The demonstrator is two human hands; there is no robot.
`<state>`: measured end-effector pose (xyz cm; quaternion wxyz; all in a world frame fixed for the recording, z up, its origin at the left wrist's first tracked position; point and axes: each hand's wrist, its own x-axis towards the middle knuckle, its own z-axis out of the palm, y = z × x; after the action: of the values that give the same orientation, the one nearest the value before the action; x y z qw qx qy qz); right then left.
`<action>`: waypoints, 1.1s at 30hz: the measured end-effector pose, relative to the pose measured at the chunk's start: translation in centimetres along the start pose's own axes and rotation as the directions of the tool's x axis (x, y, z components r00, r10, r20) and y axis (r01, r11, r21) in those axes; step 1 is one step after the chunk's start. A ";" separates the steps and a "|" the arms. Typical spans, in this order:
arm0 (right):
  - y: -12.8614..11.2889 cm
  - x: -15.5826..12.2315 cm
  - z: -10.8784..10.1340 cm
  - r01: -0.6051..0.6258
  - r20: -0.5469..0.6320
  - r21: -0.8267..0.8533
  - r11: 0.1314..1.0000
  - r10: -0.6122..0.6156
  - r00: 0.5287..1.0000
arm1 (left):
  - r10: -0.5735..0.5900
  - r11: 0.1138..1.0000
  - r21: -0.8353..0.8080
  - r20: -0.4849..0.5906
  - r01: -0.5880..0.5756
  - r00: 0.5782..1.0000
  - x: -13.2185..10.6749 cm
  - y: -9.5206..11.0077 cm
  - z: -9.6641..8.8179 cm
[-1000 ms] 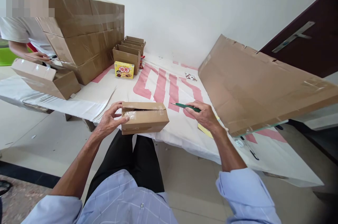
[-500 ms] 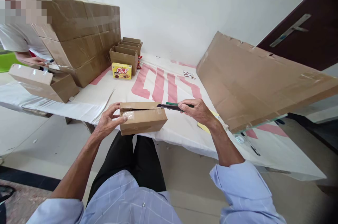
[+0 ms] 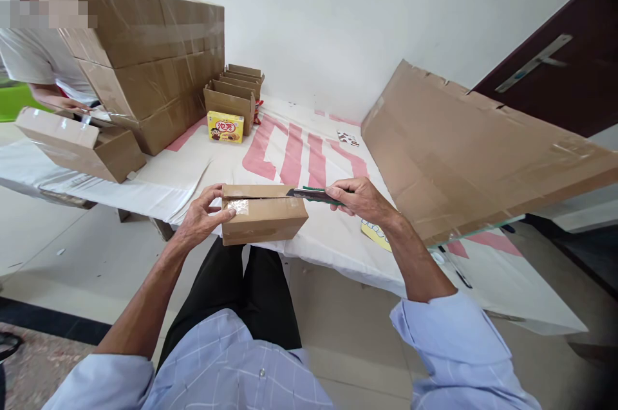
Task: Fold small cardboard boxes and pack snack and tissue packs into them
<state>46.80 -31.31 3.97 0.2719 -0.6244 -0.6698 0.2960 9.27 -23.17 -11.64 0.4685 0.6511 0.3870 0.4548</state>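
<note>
A small brown cardboard box (image 3: 264, 222) rests at the table's near edge, with a dark slit along the seam of its top. My left hand (image 3: 208, 212) grips its left end, thumb on the front flap beside a shiny piece of clear tape (image 3: 238, 206). In my right hand (image 3: 358, 196) is a green-and-black utility knife (image 3: 316, 195), held closed in the fingers. The knife points left, its dark tip at the right part of the seam. Whether the tip is inside the slit I cannot tell.
Large taped cartons (image 3: 159, 69) are stacked at the left, near another person's hand (image 3: 72, 104) and an opened box (image 3: 82, 143). Behind my box stand a yellow snack box (image 3: 225, 127) and several open cartons (image 3: 229, 101). A big cardboard sheet (image 3: 463, 152) leans at the right.
The view has shifted slightly. My right hand has turned the knife a little, and its tip stays at the right part of the seam. The left hand keeps its hold.
</note>
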 end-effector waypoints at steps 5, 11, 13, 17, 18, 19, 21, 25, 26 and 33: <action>0.4 -0.4 1.3 -0.011 0.016 0.107 0.994 0.009 1.000 | -0.013 0.999 0.034 0.005 0.013 1.000 0.0 0.2 -0.1; 0.6 -0.5 1.1 0.017 -0.032 0.032 0.999 -0.016 0.999 | -0.017 0.999 0.035 0.003 0.017 1.000 0.1 0.2 -0.1; 0.5 -0.5 0.6 0.070 -0.080 -0.088 0.994 -0.077 0.994 | -0.007 0.999 0.032 0.004 0.006 1.000 0.1 0.2 -0.1; 0.0 -0.3 0.1 0.133 -0.061 -0.285 0.949 -0.156 0.986 | 0.001 1.000 0.017 0.004 -0.001 1.000 0.0 0.2 0.0; -0.2 -0.1 0.1 0.146 -0.042 -0.315 0.938 -0.168 0.985 | 0.003 1.000 0.012 0.004 -0.003 1.000 0.0 0.2 0.0; -0.3 0.1 0.2 0.166 -0.022 -0.343 0.925 -0.184 0.983 | 0.006 1.000 0.007 0.003 -0.006 1.000 0.0 0.2 0.0; -0.5 0.6 0.5 0.215 0.010 -0.396 0.893 -0.230 0.973 | 0.010 1.000 0.000 0.004 -0.010 1.000 0.0 0.1 -0.1; -0.5 1.5 0.8 0.290 0.060 -0.492 0.821 -0.300 0.952 | 0.011 1.000 0.014 0.007 -0.011 1.000 0.0 0.0 -0.1; -0.5 1.7 0.8 0.297 0.067 -0.515 0.804 -0.308 0.949 | 0.010 1.000 0.014 0.005 -0.010 1.000 0.0 0.0 -0.1; -1.1 2.5 1.1 0.333 0.115 -0.569 0.752 -0.328 0.938 | 0.021 1.000 -0.023 0.012 -0.021 1.000 -0.2 0.0 0.1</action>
<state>45.12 -28.91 4.01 0.1140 -0.5478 -0.8284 0.0273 9.28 -23.34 -11.74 0.4734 0.6525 0.3722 0.4600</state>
